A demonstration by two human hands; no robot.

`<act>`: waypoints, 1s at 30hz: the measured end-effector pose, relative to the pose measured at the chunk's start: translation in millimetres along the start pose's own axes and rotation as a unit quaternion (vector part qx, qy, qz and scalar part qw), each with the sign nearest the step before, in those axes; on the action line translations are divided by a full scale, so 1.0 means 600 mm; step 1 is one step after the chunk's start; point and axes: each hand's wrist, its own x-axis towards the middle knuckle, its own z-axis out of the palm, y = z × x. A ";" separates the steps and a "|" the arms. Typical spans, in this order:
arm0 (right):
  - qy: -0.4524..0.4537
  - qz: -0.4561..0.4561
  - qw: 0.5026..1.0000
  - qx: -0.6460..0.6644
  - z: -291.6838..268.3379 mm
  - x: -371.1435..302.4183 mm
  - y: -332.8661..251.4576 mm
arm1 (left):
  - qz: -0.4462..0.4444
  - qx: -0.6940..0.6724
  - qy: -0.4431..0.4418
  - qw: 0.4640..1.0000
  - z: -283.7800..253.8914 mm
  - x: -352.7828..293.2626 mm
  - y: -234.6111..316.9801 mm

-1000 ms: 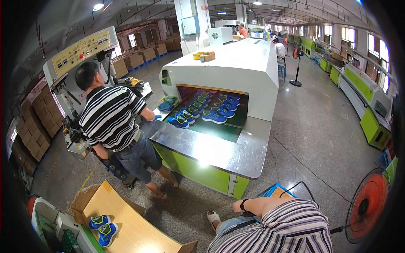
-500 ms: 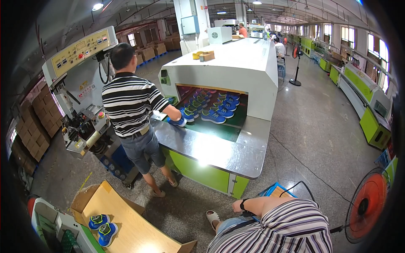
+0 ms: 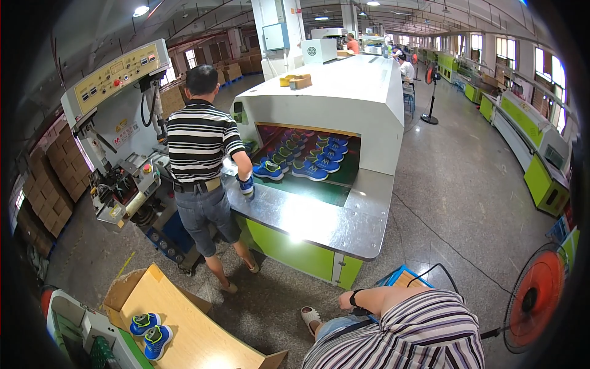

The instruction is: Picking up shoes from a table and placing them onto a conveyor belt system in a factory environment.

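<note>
My right hand (image 3: 346, 300) rests low at the centre right, beside my blue shorts (image 3: 337, 325). A black band circles its wrist. The forearm hides most of its fingers, and I cannot make out anything in them. My left hand is out of view. Nearest to the right hand is a blue-framed stool or crate with a wooden top (image 3: 402, 281). At the lower left, a pair of blue sports shoes with yellow-green trim (image 3: 158, 341) lies on a tan board (image 3: 196, 326).
A co-worker (image 3: 200, 135) in a striped shirt stands at a white tunnel machine (image 3: 319, 101), one blue-covered hand over its metal table (image 3: 289, 212). Rows of blue shoes (image 3: 316, 161) lie on its green belt. An orange fan (image 3: 536, 300) stands at right; a cable crosses the floor.
The co-worker has shifted right and drawn the hand back from the belt. A blue shoe stands at the belt's near left end. My right hand has stayed put.
</note>
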 end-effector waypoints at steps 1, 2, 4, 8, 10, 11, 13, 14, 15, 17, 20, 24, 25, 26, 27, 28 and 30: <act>-0.003 -0.009 1.000 0.008 -0.013 -0.016 -0.013 | -0.014 0.014 0.019 1.000 0.020 0.029 -0.017; -0.004 -0.015 1.000 0.018 -0.024 -0.031 -0.022 | -0.025 0.028 0.037 0.999 0.036 0.051 -0.027; 0.004 -0.017 1.000 0.010 -0.014 -0.024 -0.014 | -0.022 0.028 0.036 0.999 0.046 0.066 -0.031; -0.003 -0.023 1.000 -0.002 -0.013 -0.014 -0.020 | -0.029 0.049 0.045 0.997 0.071 0.102 -0.057; 0.004 -0.015 1.000 -0.020 0.020 0.017 0.019 | 0.004 0.031 0.018 0.999 0.017 0.024 0.009; 0.004 -0.028 0.998 -0.050 0.034 0.036 0.029 | 0.014 0.006 -0.004 1.000 -0.007 -0.011 0.021; -0.015 -0.028 0.999 -0.037 0.020 0.029 0.012 | 0.003 0.005 0.000 1.000 -0.001 -0.007 0.004; -0.031 -0.022 0.999 -0.022 0.012 0.021 0.005 | 0.001 0.005 0.003 1.000 0.004 0.000 -0.004; -0.032 -0.023 0.999 -0.023 0.006 0.015 0.000 | -0.001 0.004 0.003 1.000 0.014 0.019 -0.015; -0.036 -0.014 0.999 -0.015 -0.003 0.007 -0.011 | -0.008 0.058 0.037 0.998 0.043 0.067 -0.041; -0.026 -0.002 1.000 0.000 -0.002 -0.003 -0.002 | 0.009 0.009 0.004 1.000 0.005 0.002 0.000; -0.025 -0.004 1.000 -0.015 0.009 0.015 0.005 | 0.009 0.017 0.007 1.000 0.008 0.009 -0.006; -0.018 -0.010 1.000 -0.011 0.008 0.013 0.005 | 0.008 0.012 0.004 1.000 0.004 0.003 -0.004; -0.011 -0.015 1.000 -0.007 0.008 0.010 0.005 | 0.007 0.007 0.002 1.000 0.003 0.000 -0.002; -0.011 -0.016 1.000 -0.007 0.005 0.007 0.002 | 0.007 0.007 0.002 1.000 0.007 0.007 -0.006; -0.019 -0.007 1.000 0.001 0.001 0.005 -0.002 | 0.004 0.015 0.006 1.000 0.015 0.017 -0.010; -0.026 0.003 1.000 0.011 0.000 0.002 -0.004 | 0.003 0.023 0.011 1.000 0.020 0.025 -0.011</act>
